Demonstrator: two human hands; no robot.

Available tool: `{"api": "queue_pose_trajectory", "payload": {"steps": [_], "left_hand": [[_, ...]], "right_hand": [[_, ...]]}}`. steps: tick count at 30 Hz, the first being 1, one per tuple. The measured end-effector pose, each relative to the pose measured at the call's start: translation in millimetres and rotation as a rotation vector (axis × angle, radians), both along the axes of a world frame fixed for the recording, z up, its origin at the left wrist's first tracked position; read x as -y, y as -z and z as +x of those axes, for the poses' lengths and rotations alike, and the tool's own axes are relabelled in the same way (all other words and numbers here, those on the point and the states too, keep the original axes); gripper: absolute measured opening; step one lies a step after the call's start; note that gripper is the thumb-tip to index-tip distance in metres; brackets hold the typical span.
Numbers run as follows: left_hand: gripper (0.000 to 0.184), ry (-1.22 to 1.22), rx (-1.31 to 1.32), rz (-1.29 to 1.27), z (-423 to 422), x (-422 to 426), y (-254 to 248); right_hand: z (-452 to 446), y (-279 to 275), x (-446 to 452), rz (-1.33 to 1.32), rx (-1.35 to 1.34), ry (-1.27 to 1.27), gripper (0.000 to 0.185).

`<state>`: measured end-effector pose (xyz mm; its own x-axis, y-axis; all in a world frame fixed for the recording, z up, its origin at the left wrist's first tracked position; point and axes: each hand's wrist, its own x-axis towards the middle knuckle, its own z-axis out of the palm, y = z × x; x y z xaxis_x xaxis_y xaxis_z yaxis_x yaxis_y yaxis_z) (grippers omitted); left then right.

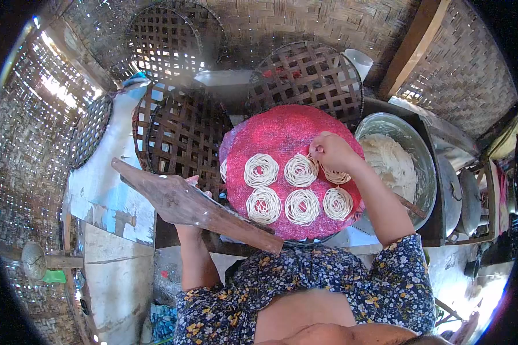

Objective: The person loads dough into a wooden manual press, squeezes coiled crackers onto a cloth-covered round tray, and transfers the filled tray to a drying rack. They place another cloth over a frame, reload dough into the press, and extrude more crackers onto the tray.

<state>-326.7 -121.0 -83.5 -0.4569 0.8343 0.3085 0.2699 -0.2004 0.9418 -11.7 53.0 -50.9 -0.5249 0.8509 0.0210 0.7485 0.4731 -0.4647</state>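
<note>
My left hand [188, 231] is wrapped round a long wooden press [184, 202] with two tapering handles, which hides most of its fingers. The press slants down to the right beside the round red mesh cloth [282, 129]. On this cloth lie several pale coils of noodle-like strands, among them one coil [261, 171] at the left and another [300, 171] near the middle. My right hand [331, 150] is above the coil [335, 175] at the upper right, covering part of it. Its fingers are pinched together; what is between them is too small to make out.
Right of the cloth stands a large metal basin [429, 172] with a mass of pale dough [388, 164] and a wooden stick [411, 207] at its front. Dark woven baskets [184, 129] lean behind and to the left. A wooden post [414, 46] rises at the back right.
</note>
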Motion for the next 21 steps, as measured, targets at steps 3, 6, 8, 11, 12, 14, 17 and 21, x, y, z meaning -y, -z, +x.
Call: {"api": "queue_pose_trajectory", "payload": {"steps": [3, 6, 8, 11, 12, 14, 17, 21], "left_hand": [[0.052, -0.020, 0.178, -0.012, 2.8, 0.5, -1.8], [0.051, -0.034, 0.091, -0.005, 3.1, 0.8, -4.8], [0.049, -0.029, 0.160, 0.006, 3.1, 0.9, -3.0], [0.047, -0.027, 0.048, -0.005, 0.4, 2.0, 0.3], [0.046, -0.026, -0.024, -0.013, -0.2, 2.1, 0.9], [0.047, -0.021, 0.231, -0.011, 3.3, 1.5, -0.6], [0.047, -0.005, 0.314, -0.027, 1.3, 1.4, 2.3], [0.046, 0.033, -0.030, 0.001, -4.4, 3.4, 7.4]], "right_hand": [[3.4, 2.1, 0.4, 0.038, 0.100, -0.029, 0.017], [3.8, 3.7, 2.5, 0.072, 0.169, -0.043, 0.017], [4.3, 5.8, -0.1, 0.061, 0.241, -0.065, 0.017], [4.3, 2.6, 0.5, 0.004, 0.112, -0.058, 0.018], [3.0, -0.7, 1.6, 0.004, 0.084, -0.049, 0.018], [-1.2, -8.1, 4.5, 0.006, 0.027, -0.031, 0.018], [-1.7, -3.2, 5.1, 0.073, 0.049, -0.104, 0.015], [-0.9, 13.7, 0.7, 0.078, 0.030, -0.157, 0.013]]}}
